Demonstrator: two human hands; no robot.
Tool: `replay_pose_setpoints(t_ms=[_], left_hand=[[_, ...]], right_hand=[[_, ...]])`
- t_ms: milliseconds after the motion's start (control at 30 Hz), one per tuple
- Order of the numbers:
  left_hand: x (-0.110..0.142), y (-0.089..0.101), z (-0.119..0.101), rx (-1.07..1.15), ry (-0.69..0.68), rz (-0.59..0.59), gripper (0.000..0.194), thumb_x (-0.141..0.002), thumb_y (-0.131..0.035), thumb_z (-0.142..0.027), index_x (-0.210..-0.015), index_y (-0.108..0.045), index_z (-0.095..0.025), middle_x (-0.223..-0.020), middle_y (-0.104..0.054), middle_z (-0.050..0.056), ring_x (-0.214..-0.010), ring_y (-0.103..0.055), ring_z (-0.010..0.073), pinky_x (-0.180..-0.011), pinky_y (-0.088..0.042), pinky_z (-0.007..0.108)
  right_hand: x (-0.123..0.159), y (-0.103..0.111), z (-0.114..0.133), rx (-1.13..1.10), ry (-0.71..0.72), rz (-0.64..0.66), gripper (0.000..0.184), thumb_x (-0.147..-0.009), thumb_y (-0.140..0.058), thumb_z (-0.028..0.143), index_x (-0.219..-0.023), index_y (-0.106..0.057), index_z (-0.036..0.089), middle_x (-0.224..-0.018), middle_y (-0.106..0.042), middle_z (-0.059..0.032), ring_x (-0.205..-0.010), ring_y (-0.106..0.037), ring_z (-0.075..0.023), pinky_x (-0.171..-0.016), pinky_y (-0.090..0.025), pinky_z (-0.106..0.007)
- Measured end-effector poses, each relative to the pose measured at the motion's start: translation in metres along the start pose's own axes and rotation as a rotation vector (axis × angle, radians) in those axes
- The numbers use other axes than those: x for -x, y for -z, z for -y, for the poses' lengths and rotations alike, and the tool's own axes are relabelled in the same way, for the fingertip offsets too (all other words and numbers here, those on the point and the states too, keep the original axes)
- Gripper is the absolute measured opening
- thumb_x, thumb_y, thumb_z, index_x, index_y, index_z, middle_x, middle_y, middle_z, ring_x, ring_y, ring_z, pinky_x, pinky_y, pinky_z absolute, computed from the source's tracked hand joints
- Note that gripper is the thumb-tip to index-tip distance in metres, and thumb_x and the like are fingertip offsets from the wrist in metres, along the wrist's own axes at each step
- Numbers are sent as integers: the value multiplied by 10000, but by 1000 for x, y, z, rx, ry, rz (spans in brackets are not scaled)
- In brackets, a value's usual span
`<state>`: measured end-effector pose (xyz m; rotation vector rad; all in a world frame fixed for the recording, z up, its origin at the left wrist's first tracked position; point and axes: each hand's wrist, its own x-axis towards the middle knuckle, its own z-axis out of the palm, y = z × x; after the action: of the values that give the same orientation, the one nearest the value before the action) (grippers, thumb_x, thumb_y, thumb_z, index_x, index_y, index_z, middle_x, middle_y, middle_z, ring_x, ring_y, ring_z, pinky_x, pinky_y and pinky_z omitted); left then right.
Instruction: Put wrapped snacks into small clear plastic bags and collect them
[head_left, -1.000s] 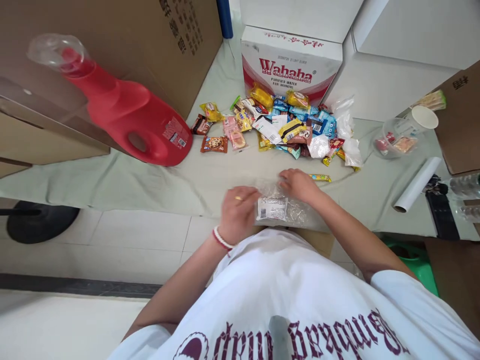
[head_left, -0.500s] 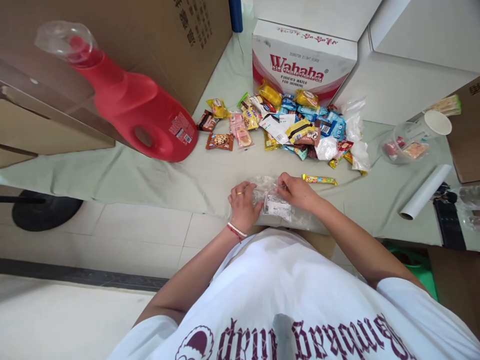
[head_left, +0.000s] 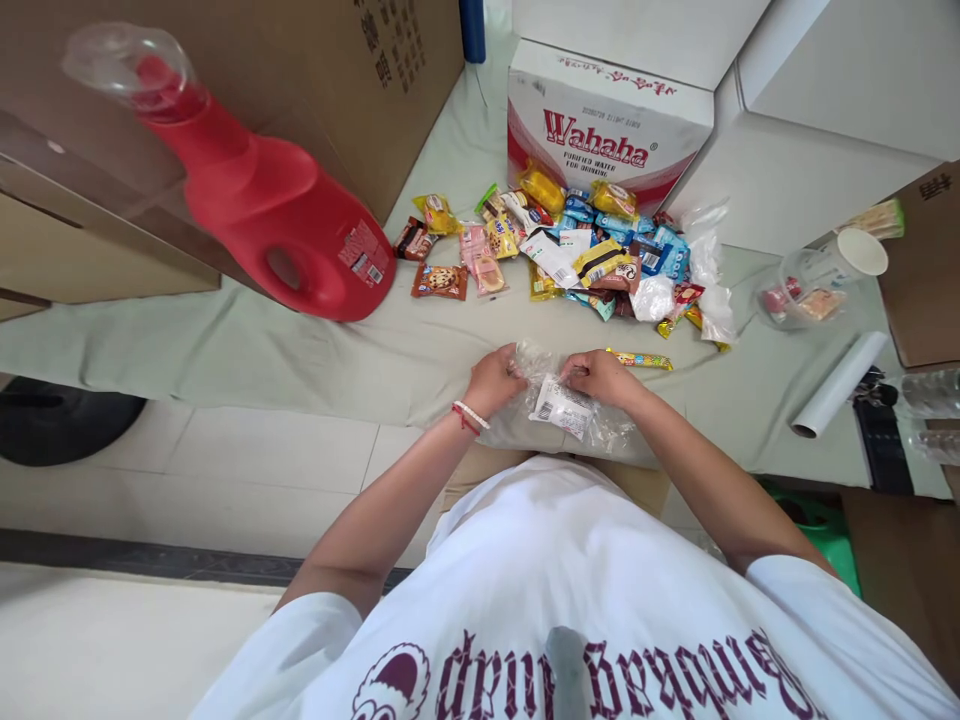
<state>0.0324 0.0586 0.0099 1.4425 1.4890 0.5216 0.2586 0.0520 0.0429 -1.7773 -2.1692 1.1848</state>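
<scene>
A clear plastic bag with a white barcode label lies at the near edge of the cloth-covered table. My left hand is closed on the bag's top left edge. My right hand pinches its top right edge. Both hold the bag's mouth between them. Just beyond my right hand lies a long yellow candy stick. Farther back is a pile of wrapped snacks.
A big red jug lies tilted at the left. A Wahaha carton and cardboard boxes stand behind. At the right are a clear jar on its side and a white roll. Tiled floor lies below the table edge.
My left hand moved from the bag's left side up to its top edge and closed on it. My right hand shifted slightly and the bag's label tilted.
</scene>
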Motion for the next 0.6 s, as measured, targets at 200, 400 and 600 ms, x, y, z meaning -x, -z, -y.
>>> replay_pose_setpoints(t_ms=[200,400,600], left_hand=[[0,6,6,280,-257,14,236,-677,-697,-166,-895,-784,-191,-765,-593,-14,-748,-551,147,-750,-467,286],[8,6,28,125,-414,-156,300,-660,-500,-76,-703,-754,-230,-834,-594,42,-861,-598,187,-811,-525,353],[24,32,33,22,-578,116,228,-728,-525,-130,-600,-677,-242,-901,-719,63,-946,-630,216,-923,-532,424]], right_hand=[[19,-7,6,375,199,-327,292,-947,-447,134,-961,-735,181,-960,-624,-104,-904,-541,-232,-751,-400,-306],[58,-29,-4,324,410,-303,326,-1006,-432,189,-1197,-696,199,-1156,-634,-145,-1021,-542,-263,-906,-490,-408],[81,-56,-16,353,382,-361,450,-1014,-427,143,-1413,-616,232,-1398,-630,-125,-1251,-549,-285,-1085,-461,-507]])
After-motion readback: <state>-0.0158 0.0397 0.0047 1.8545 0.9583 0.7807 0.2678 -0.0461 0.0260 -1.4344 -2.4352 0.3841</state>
